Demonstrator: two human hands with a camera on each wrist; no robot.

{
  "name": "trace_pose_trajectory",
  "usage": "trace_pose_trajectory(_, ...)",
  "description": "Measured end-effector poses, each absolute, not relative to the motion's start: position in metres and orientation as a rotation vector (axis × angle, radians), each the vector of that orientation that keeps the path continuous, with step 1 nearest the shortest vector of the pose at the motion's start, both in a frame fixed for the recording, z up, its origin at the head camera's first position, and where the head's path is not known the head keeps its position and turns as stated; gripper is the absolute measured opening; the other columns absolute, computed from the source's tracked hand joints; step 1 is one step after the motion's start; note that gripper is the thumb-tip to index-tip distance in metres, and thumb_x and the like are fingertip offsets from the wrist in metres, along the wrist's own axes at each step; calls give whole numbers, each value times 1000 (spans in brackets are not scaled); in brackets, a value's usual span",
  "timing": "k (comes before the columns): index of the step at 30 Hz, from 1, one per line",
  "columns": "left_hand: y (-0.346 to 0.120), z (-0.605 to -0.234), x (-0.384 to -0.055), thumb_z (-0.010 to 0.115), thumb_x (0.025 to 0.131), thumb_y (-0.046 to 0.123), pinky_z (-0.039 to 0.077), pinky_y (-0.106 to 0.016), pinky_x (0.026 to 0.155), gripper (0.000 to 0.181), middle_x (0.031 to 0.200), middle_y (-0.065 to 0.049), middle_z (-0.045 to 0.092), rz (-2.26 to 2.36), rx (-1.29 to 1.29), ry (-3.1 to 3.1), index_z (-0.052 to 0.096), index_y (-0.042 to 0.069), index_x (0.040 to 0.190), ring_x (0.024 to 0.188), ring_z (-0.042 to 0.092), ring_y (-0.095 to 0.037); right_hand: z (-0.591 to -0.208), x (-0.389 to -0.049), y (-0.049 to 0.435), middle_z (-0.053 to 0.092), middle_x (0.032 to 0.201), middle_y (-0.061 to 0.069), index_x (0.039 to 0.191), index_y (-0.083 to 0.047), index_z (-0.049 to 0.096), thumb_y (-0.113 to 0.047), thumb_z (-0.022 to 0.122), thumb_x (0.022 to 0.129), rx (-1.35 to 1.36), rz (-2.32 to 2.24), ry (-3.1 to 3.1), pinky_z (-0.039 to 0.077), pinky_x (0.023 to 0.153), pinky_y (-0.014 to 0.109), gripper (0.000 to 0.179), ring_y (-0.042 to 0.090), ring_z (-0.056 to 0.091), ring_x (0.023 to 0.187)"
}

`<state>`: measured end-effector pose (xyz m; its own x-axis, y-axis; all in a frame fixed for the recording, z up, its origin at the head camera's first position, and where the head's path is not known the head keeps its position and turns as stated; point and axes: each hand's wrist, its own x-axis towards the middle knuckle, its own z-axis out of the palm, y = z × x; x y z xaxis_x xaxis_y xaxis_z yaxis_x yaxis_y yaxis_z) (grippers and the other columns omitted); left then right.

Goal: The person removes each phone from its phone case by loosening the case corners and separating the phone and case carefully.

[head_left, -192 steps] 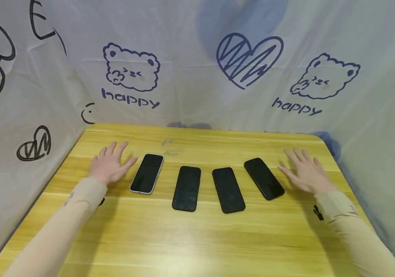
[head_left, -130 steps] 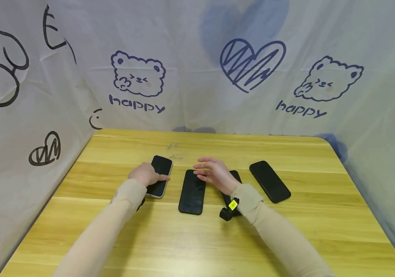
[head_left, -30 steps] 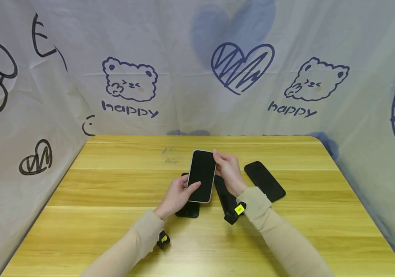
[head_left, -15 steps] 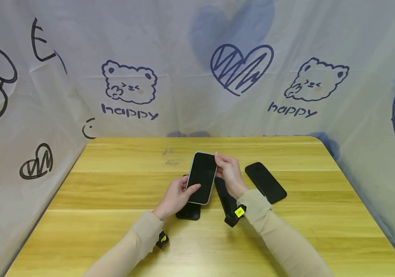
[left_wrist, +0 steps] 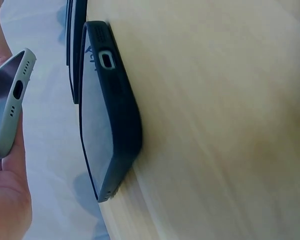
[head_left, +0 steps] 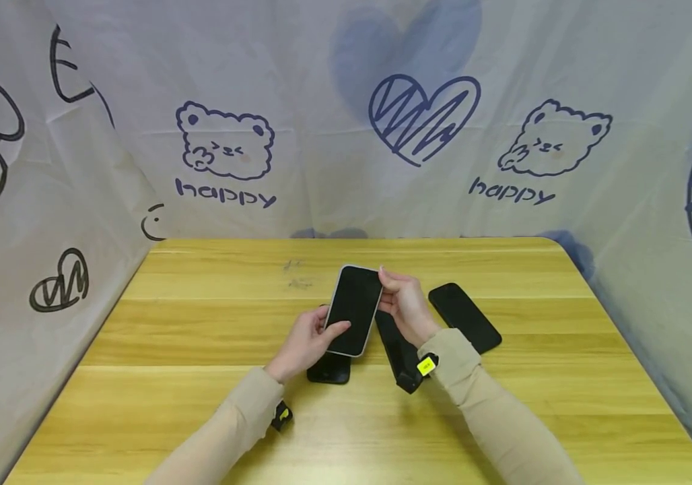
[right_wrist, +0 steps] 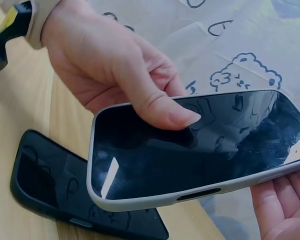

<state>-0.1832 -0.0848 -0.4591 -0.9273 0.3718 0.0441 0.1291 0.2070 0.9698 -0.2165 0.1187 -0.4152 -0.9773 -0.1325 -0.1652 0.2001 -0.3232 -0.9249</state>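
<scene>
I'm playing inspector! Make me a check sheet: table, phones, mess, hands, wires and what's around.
Surface: wood-look table, faint marks towards the back.
Phones: light-edged phone held above the table, screen showing; left dark phone, middle dark phone and right dark phone lie on the table.
Mess: nothing seen.
Left hand: holds the light-edged phone's lower left, thumb over the screen.
Right hand: pinches its upper right edge.
Wires: nothing seen.
Surroundings: pale sheet with drawn hearts and bears.

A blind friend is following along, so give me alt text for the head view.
A white-rimmed phone is held in a person's left grip and right grip, over a wooden table where three dark phones lie.
</scene>
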Motion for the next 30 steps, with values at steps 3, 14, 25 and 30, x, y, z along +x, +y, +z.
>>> trace_pose_trajectory(3,-86,-457,-184,63,101,15,62,-29,72,31,109,-27,74,1812,457,2247,64,-5,124,89,77,-28,-414,-217,121,69,66,-8,71,-18,69,-18,46,108,60,-2398,1621,58,70,24,43,6,69,66)
trace_pose_trajectory(14,-92,-455,-185,62,101,14,63,-32,73,34,115,-28,72,1803,485,2218,62,-6,128,90,77,-31,-413,-219,128,65,65,-6,74,-20,69,-17,45,108,-6,-2353,1448,56,71,26,41,9,66,68)
trace_pose_trajectory(25,-97,-457,-188,62,101,15,63,-32,75,35,115,-26,72,1780,491,2207,62,-4,130,91,77,-26,-411,-221,133,67,65,-6,72,-19,67,-16,43,108,-10,-2324,1311,55,74,27,44,9,67,71)
trace_pose_trajectory(30,-98,-456,-189,62,101,14,63,-34,75,36,115,-27,72,1777,505,2191,61,-5,131,90,77,-25,-413,-222,134,69,66,-5,71,-18,67,-16,42,109,-17,-2317,1278,56,75,28,45,10,69,73)
